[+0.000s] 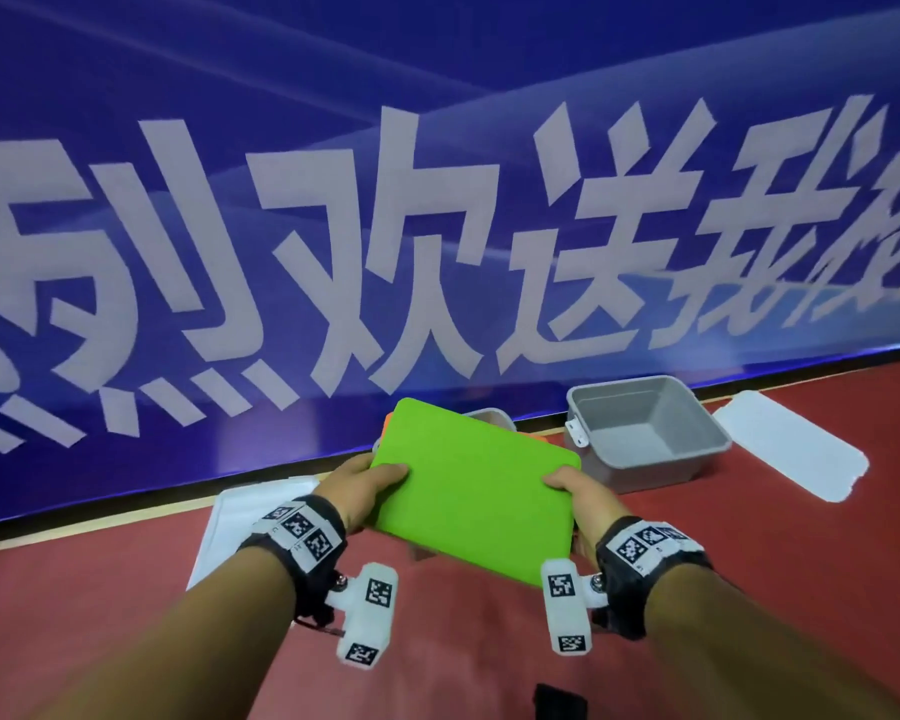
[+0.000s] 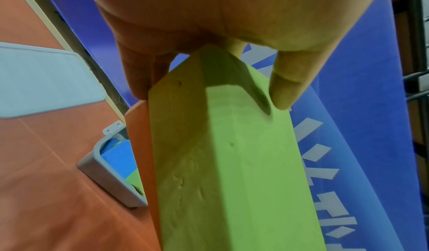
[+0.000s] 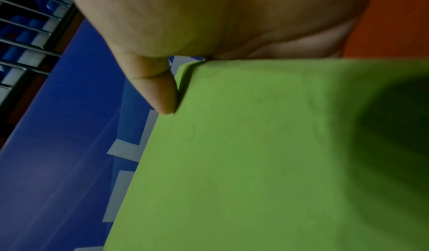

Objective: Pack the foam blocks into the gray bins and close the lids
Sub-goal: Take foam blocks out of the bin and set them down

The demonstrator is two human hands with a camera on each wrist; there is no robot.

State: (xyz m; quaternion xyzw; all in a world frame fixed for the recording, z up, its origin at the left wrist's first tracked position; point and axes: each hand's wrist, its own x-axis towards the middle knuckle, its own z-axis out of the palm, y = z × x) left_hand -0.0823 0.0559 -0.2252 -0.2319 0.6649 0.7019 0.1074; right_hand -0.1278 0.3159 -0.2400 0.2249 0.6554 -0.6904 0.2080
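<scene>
Both hands hold a flat green foam block (image 1: 471,485) tilted above the red floor, with an orange block (image 1: 387,426) stacked behind it. My left hand (image 1: 370,485) grips its left edge, thumb on top; in the left wrist view the fingers clamp the green block (image 2: 232,163) and the orange block (image 2: 139,145) together. My right hand (image 1: 575,491) grips the right edge, its thumb (image 3: 160,93) on the green face (image 3: 255,154). Mostly hidden behind the blocks is a gray bin (image 2: 109,179) holding blue and green foam. A second gray bin (image 1: 645,428) stands empty at the right.
A white lid (image 1: 791,449) lies on the floor right of the empty bin. Another white lid (image 1: 240,517) lies at the left under my left wrist. A blue banner wall (image 1: 437,200) stands close behind the bins. A small black object (image 1: 559,701) sits near the bottom edge.
</scene>
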